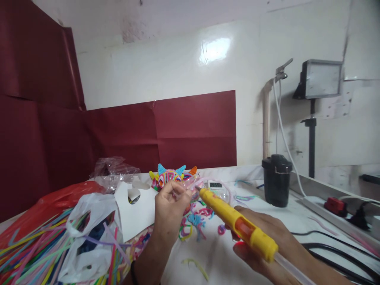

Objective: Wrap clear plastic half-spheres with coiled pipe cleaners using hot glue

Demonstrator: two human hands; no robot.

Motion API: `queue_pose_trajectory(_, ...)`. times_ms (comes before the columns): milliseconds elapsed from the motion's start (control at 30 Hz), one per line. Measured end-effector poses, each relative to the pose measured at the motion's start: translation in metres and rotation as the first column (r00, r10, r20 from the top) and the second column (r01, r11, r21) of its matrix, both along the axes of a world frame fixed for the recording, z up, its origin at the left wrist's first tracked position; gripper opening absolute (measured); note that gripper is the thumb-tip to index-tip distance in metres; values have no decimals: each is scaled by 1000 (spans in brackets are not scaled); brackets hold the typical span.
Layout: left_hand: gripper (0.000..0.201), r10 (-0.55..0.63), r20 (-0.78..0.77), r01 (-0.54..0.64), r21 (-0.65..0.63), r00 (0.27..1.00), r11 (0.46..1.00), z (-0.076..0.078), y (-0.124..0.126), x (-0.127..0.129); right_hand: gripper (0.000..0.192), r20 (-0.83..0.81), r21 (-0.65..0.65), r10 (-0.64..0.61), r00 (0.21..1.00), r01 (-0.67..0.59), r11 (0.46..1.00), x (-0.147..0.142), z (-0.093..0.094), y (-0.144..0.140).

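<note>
My right hand [267,237] is wrapped round a yellow hot glue gun [221,208], with a clear glue stick [292,269] coming out of its rear. Its nozzle points left, close to the fingertips of my left hand [172,202]. Those fingers are pinched on what looks like a pale pink pipe cleaner [218,182], which arcs off to the right behind the gun; the gripped end is partly hidden. Just behind my left hand sits a colourful mask-like figure [170,174] of coiled pipe cleaners with blue horns.
Bundled pipe cleaners [38,245], a white plastic bag [92,213], a red bag [68,196] and a white cut-out mask [133,217] lie left. Small coiled pieces [196,219] are scattered centrally. A black bin [277,182], power strip [320,209] and cables [335,253] stand right.
</note>
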State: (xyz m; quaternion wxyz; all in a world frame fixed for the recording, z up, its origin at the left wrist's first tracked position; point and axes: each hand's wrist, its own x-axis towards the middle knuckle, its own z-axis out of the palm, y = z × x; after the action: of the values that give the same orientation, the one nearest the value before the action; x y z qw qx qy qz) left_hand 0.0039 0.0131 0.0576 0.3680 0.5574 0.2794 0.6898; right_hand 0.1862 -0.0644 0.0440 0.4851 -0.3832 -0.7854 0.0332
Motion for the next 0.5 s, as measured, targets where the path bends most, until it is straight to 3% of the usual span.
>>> queue_pose_trajectory(367,18,26,-5,-26,9,1000,1000,1,0,0,18,17,-81,26,1000,-24,996,8,8,-5)
queue_pose_trajectory(500,18,17,-9,-16,8,1000,1000,1,-1,1,24,-47,-23,43,998,-44,999,10,17,-8)
